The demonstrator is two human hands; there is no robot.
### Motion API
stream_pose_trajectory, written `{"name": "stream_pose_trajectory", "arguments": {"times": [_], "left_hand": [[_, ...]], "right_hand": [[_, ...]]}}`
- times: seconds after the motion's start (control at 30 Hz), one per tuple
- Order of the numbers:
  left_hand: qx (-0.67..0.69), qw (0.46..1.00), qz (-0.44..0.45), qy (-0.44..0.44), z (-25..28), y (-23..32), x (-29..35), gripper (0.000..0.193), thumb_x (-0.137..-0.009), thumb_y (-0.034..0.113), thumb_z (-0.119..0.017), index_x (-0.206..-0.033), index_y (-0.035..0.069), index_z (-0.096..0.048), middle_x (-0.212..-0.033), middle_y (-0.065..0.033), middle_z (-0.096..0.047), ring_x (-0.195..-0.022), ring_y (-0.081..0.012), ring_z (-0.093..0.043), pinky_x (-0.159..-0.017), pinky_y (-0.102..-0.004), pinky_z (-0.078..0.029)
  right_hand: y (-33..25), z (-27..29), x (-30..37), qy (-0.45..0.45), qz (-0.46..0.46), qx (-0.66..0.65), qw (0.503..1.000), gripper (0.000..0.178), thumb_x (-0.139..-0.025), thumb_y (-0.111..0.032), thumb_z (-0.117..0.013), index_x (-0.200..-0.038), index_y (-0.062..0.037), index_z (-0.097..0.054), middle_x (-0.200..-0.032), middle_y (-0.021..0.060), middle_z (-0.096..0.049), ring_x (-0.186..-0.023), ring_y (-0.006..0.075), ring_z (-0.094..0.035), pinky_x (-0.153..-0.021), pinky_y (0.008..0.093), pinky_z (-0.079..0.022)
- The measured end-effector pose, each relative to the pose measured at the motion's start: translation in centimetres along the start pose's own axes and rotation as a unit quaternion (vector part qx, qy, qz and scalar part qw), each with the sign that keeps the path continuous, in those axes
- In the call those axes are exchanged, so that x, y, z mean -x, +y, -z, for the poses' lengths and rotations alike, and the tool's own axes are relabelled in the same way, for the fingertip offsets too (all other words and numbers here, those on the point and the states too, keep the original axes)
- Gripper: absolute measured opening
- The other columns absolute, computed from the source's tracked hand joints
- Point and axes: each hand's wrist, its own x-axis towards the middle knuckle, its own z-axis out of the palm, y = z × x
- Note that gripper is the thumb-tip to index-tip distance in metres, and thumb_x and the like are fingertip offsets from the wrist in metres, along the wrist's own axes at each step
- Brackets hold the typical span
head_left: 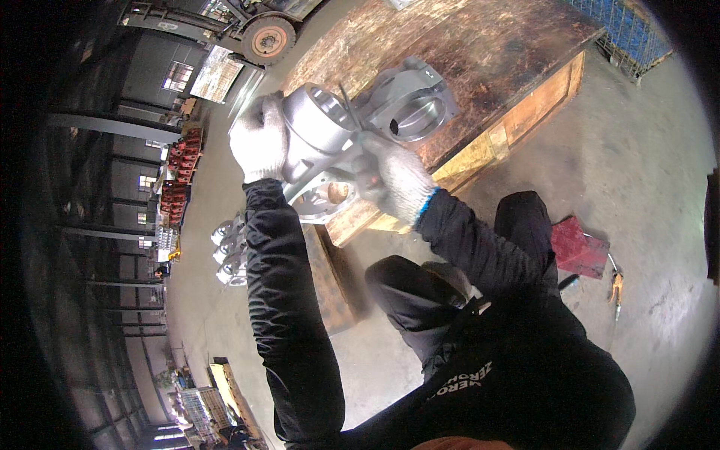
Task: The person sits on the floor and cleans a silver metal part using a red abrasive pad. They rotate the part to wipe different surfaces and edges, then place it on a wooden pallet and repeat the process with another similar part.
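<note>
A silver metal casting (pixel 311 127) with a wide round bore rests tilted at the near left end of the wooden work surface. My left hand (pixel 259 141), in a white knit glove, is closed on its left side. My right hand (pixel 390 174), gloved likewise, is closed at the casting's right side. From its fingertips a thin dark rod (pixel 346 99) seems to stick up by the bore; its lower end is hidden. A flange with a round hole (pixel 337 193) shows below, perhaps part of the same casting. Just right, a second silver casting (pixel 414 109) lies on the wood.
The wooden surface (pixel 517 56) has a raised edge towards me. More castings (pixel 229 251) stand on the floor at left. A red sheet (pixel 579 247) and an orange-handled tool (pixel 617 289) lie at right. Farther back are a forklift wheel (pixel 268 40) and a blue crate (pixel 622 34).
</note>
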Motion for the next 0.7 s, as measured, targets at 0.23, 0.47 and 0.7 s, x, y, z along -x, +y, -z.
{"name": "stream_pose_trajectory", "arguments": {"times": [0.23, 0.47, 0.7], "left_hand": [[0.012, 1.000, -0.007, 0.019, 0.0, 0.6, 0.7, 0.032, -0.099, 0.027, -0.059, -0.106, 0.004, -0.080, -0.090, -0.0194, -0.077, -0.082, -0.0249, -0.075, -0.080, -0.0350, -0.056], [0.042, 0.999, -0.014, 0.025, 0.4, -0.4, 1.1, 0.032, -0.101, 0.027, -0.060, -0.107, 0.000, -0.078, -0.086, -0.0172, -0.077, -0.078, -0.0142, -0.070, -0.076, -0.0324, -0.055], [0.083, 0.996, 0.007, 0.025, 1.6, 1.6, 2.8, 0.028, -0.101, 0.017, -0.059, -0.110, -0.004, -0.076, -0.091, -0.0164, -0.077, -0.084, -0.0146, -0.072, -0.080, -0.0301, -0.056]], "right_hand": [[-1.2, 0.4, 2.2, 0.069, -0.061, 0.075, 0.993, 0.029, -0.107, -0.027, -0.056, -0.133, -0.0156, -0.057, -0.075, -0.0010, -0.050, -0.049, 0.0080, -0.038, -0.043, 0.0226, -0.029], [-1.7, 3.3, 2.5, -0.011, -0.056, 0.114, 0.992, 0.033, -0.108, -0.027, -0.056, -0.140, -0.0187, -0.054, -0.077, -0.0016, -0.050, -0.050, 0.0059, -0.040, -0.044, 0.0203, -0.033], [-3.8, 4.7, 0.3, -0.082, -0.003, 0.300, 0.950, 0.031, -0.109, -0.030, -0.054, -0.133, -0.0100, -0.055, -0.071, -0.0017, -0.050, -0.047, 0.0063, -0.039, -0.041, 0.0216, -0.033]]}}
